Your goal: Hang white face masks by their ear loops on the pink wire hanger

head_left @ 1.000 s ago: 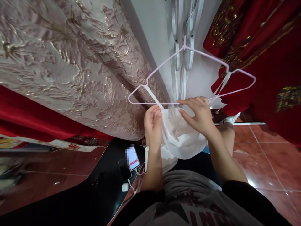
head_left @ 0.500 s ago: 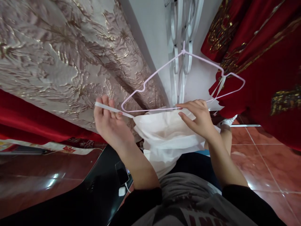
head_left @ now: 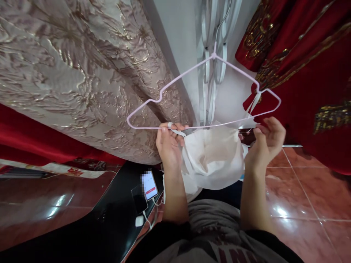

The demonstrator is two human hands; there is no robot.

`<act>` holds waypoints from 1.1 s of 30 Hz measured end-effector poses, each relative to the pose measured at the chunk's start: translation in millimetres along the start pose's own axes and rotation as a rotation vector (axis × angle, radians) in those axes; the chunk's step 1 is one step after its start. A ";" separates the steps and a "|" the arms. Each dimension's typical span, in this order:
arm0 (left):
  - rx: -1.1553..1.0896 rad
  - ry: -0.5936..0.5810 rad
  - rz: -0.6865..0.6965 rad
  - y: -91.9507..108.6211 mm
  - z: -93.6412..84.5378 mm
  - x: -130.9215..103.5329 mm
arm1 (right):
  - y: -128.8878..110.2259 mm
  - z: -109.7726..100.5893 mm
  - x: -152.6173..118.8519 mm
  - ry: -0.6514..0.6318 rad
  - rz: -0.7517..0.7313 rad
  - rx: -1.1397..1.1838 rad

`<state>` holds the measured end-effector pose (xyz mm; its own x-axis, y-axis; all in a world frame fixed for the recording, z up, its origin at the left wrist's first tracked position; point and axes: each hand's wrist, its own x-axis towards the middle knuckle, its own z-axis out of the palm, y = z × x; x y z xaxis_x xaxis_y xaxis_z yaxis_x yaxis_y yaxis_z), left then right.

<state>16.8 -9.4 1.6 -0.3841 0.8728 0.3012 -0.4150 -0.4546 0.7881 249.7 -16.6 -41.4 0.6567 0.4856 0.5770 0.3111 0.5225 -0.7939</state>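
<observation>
A pale pink hanger (head_left: pixel 189 75) hangs before me, its hook in the white rack. Near the left of its lower bar, my left hand (head_left: pixel 170 146) is closed on a white strap (head_left: pixel 177 132), which loops over the fingers; the bar crosses at the thumb and fingertips. Below the bar droops a white cloth garment (head_left: pixel 216 157), its top partly open. On the right side another thin strap (head_left: pixel 252 104) is looped over the hanger's notch. My right hand (head_left: pixel 264 142) is just below that strap, fingers curled toward the thumb; what they pinch, if anything, is unclear.
A pinkish embossed curtain (head_left: pixel 90 73) fills the left, and red fabric with gold trim (head_left: pixel 304 91) the right. White metal rack bars (head_left: pixel 207 73) rise behind the hanger. Two phones, the lit one (head_left: pixel 150 184) and a dark one, lie on a black surface (head_left: pixel 106 215) with cables.
My left hand has moved right, bringing its strap to the hanger bar. My right hand has shifted right from the middle of the garment. The hanger has tilted slightly, and a lit phone shows.
</observation>
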 end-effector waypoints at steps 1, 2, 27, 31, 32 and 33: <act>0.007 0.000 0.001 -0.9 -1.4 1.8 | 6.7 -5.4 4.1 -0.080 0.113 0.011; 0.018 0.003 0.000 -1.6 -2.3 3.2 | 11.0 -9.4 7.3 -0.179 0.222 0.022; 0.077 0.062 0.032 -0.2 1.1 6.5 | -42.1 30.0 43.6 -0.469 -0.187 0.157; 0.056 0.021 0.008 0.3 -2.0 8.0 | -0.8 34.9 81.5 -0.074 -0.412 0.201; 0.055 0.014 0.004 -0.2 -2.9 8.4 | 8.6 32.4 87.4 -0.053 -0.426 0.199; 0.054 0.007 0.002 -0.9 -3.7 8.8 | 15.2 29.2 90.2 -0.011 -0.437 0.191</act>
<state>10.7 -2.0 1.6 -0.3909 0.8706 0.2989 -0.3696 -0.4458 0.8153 293.6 55.6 4.2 0.4853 0.1985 0.8515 0.4237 0.7985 -0.4276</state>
